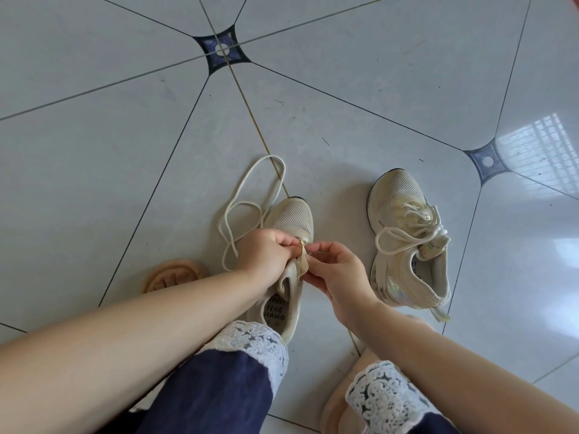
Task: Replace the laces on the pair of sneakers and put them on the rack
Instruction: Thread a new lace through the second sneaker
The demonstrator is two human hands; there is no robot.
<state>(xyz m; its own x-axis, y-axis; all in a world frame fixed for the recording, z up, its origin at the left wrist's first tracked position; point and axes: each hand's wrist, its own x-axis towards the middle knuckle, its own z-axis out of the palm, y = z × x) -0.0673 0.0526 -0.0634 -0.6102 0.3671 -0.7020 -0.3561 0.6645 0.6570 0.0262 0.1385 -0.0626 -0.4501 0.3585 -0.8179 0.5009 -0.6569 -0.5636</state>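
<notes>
The left hand is being held clenched over the throat of the near sneaker, with its fingertips pinching a beige strip of the upper. The right hand is being held just beside it, thumb and forefinger pinching the same strip from the opposite side. Whether the strip is the tongue or an eyelet flap cannot be told.

The near sneaker is being supported on the tiled floor between the person's knees. Its long axis is being kept running away from the person: the toe is pointing forward and slightly to the right, and the heel is lying toward the navy trouser leg with the white lace cuff.

A loose white lace is being left in open loops on the floor to the left of and beyond the toe. One run is passing behind the left hand; whether it is threaded through any eyelet cannot be told.

The second sneaker is being left on the floor to the right, apart from the right hand. It is laced and tied in a bow, its toe is pointing away from the person, and its long axis is lying roughly parallel to that of the near sneaker.

A tan sandal is showing beside the left forearm.
</notes>
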